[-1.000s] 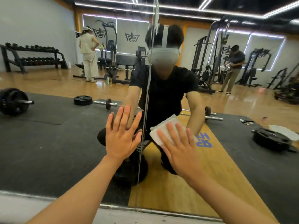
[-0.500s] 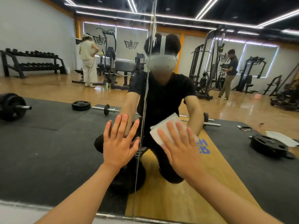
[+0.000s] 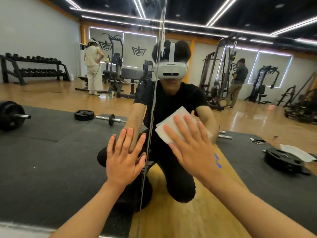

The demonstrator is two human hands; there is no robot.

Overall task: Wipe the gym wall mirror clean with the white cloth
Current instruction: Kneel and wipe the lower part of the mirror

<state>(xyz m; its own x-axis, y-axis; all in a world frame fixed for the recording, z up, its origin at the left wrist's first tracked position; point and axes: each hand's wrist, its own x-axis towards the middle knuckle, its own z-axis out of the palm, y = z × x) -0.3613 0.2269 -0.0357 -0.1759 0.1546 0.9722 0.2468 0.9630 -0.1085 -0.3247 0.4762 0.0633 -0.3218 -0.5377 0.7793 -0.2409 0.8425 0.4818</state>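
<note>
white cloth (image 3: 173,125) is folded into a flat pad, pressed against the mirror (image 3: 51,152) just right of the vertical seam (image 3: 151,127) between two mirror panels, about mid-height in view. right hand (image 3: 192,146) lies flat on top of it, fingers spread and straight, palm pinning the cloth to the glass; not clenched, no pinch, just pressure hold. upper left corner and top edge of the cloth stick out past the fingertips.

left hand (image 3: 124,158) is empty, open palm flat on the glass just left of the seam, fingers splayed, thumb tip near or on the seam line. hands are near each other, one on each side of the seam, not touching.

seam has whitish streaks running up it toward the top of frame.

mirror's bottom edge meets a pale ledge (image 3: 20,229) at lower left.

reflection: person crouching in black shirt with a white headset, arms reaching to the glass. behind them black floor mats, a barbell (image 3: 109,119), loose weight plate (image 3: 84,115), dumbbell rack (image 3: 32,68) at far left, cable machines, two other people standing in the back. another plate (image 3: 283,159) lies on the mat at right.
</note>
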